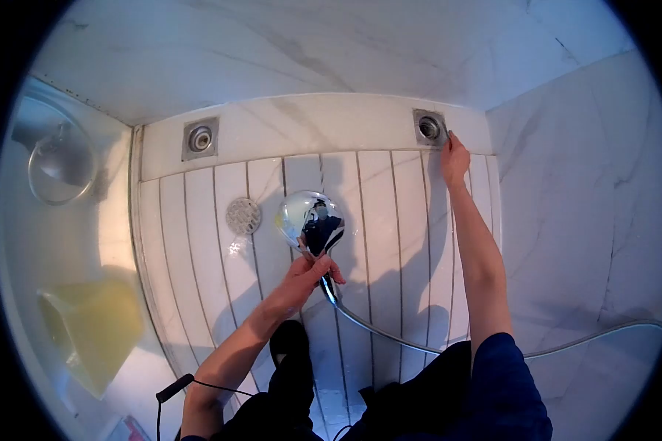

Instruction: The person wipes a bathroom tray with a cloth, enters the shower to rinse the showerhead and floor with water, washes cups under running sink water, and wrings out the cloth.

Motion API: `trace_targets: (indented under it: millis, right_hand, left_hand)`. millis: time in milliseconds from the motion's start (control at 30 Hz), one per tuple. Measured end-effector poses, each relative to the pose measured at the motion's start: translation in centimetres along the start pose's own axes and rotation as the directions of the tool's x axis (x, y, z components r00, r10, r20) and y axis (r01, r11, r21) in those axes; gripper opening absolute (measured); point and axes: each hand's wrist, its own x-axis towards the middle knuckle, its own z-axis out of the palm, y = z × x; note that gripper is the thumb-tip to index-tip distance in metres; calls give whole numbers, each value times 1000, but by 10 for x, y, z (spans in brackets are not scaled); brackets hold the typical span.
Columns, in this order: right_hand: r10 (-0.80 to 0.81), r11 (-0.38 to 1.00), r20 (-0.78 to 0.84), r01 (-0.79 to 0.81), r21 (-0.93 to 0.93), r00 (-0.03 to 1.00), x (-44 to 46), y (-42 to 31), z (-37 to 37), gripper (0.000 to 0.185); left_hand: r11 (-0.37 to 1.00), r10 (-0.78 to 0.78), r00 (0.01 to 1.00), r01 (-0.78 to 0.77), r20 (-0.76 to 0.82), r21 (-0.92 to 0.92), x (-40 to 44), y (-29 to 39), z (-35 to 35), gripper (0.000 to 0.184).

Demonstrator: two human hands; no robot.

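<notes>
The shower head point(309, 214) gleams chrome — left hand point(311, 274) clamped on its handle point(329, 291). Right hand point(455, 159) reaches the far-right drain point(429, 128) — grip, I can't tell.

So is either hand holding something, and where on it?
The left hand holds the chrome shower head by the top of its handle. The right hand is at the edge of the right square drain; whether it grips anything, I can't tell.

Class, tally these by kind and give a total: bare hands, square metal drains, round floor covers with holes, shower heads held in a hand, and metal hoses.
Bare hands: 2
Square metal drains: 2
Round floor cover: 1
Held shower head: 1
Metal hose: 1
Total: 7
</notes>
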Motion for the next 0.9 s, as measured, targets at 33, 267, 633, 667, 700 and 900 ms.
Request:
trace_targets:
  millis: [33, 267, 633, 667, 700, 900]
  right_hand:
    - [-72, 996, -14, 73, 47, 997, -3, 3, 0, 18]
    - [-173, 916, 416, 301, -265, 893, 21, 1, 46, 45]
    - [-399, 241, 688, -654, 717, 607, -122, -109, 30, 39]
    - [-380, 289, 799, -761, 580, 465, -140, -140, 7, 44]
    - [-561, -18, 740, -899, 438, 371, -162, -151, 17, 44]
    - [-635, -456, 625, -873, 172, 455, -179, -167, -15, 29]
  left_hand:
    - [1000, 2, 1000, -2, 4, 3, 2, -1, 3, 32]
    - [1000, -5, 1000, 5, 30, -9, 3, -5, 10, 30]
    - [999, -23, 999, 24, 42, -43, 16, -18, 20, 44]
    - [998, -18, 998, 22, 56, -65, 19, -18, 23, 50]
    - [996, -8, 997, 14, 71, -86, 20, -18, 24, 55]
    - [991, -41, 979, 14, -199, -132, 21, -10, 26, 61]
